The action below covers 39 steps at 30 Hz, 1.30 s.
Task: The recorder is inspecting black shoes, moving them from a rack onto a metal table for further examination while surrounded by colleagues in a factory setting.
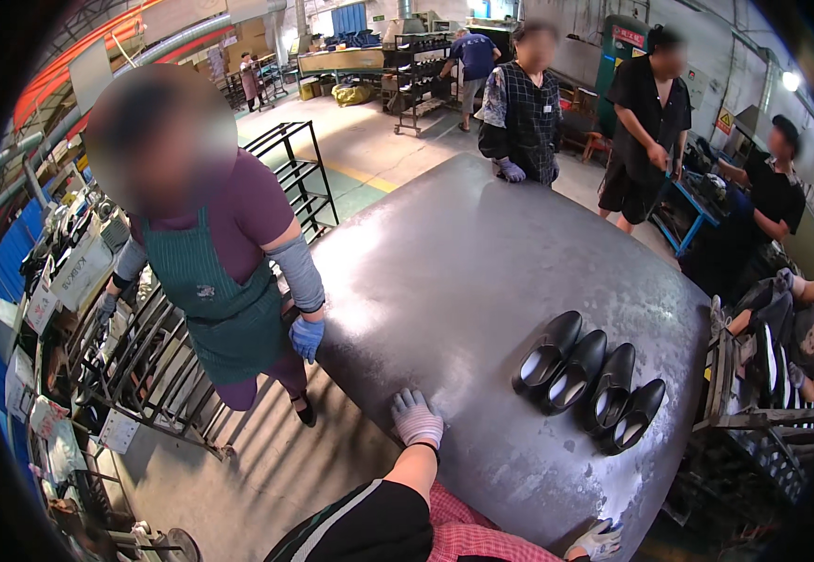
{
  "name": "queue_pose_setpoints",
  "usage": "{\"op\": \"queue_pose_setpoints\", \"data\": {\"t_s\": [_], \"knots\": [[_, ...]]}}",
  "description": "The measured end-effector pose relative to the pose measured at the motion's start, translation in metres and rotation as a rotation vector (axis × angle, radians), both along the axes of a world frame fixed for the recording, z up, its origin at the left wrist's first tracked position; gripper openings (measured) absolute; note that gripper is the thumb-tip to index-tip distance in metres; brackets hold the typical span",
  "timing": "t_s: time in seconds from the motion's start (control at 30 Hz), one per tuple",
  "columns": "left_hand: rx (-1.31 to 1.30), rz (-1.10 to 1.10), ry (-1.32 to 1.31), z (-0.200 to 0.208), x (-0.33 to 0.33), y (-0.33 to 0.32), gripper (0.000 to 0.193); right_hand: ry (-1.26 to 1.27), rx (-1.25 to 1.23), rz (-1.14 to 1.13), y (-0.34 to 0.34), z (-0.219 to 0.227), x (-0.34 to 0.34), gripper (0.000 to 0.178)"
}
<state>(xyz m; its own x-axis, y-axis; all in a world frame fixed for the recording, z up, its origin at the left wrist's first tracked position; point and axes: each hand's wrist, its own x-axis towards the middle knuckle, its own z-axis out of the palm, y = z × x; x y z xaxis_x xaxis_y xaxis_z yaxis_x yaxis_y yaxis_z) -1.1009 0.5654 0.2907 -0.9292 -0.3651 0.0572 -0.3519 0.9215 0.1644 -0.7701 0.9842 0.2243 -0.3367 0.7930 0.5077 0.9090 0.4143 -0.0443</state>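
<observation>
A wide grey metal table (425, 244) spreads out in front of me. My left hand (417, 419), in a pale grey glove, rests flat on its left edge with the fingers spread and nothing in them. At the near right edge, my right hand (598, 540) lies on the tabletop in a whitish glove, its fingers stretched out and holding nothing. Several black shoes stand side by side on the table between my hands and its right side; the leftmost shoe (561, 339) and the rightmost shoe (646, 405) are both apart from my hands.
At my left, a person in a green apron (210, 281) stands beside a metal rack (154, 375). Across the table a person in a checked shirt (530, 108) touches its far edge. Other people work at the right, near a shoe rack (762, 417). A black frame rack (299, 173) stands beyond the table.
</observation>
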Motion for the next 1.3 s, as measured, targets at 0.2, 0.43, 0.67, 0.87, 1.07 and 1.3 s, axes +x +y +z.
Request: {"op": "queue_pose_setpoints", "data": {"t_s": [0.2, 0.43, 0.67, 0.87, 1.07, 1.3], "knots": [[-0.012, -0.01, 0.018, 0.002, 0.0, 0.0, 0.043, 0.005, -0.005, -0.019, -0.002, 0.0, -0.001, 0.057], [-0.015, -0.012, 0.001, -0.001, -0.001, -0.001, 0.045, -0.09, -0.17, -0.066, -0.005, 0.021, -0.008, 0.054], [-0.007, -0.014, -0.019, 0.001, -0.002, -0.001, 0.047, -0.118, -0.158, -0.085, -0.007, 0.027, -0.011, 0.056], [0.004, -0.017, -0.03, 0.001, -0.002, 0.0, 0.047, -0.118, -0.095, -0.085, -0.004, 0.02, -0.009, 0.053], [0.0, -0.008, -0.023, -0.003, -0.003, 0.0, 0.047, -0.112, -0.101, -0.138, 0.001, 0.012, -0.009, 0.057], [0.035, -0.008, 0.046, -0.007, -0.002, 0.0, 0.045, -0.1, -0.105, -0.112, 0.007, 0.009, -0.008, 0.059]]}}
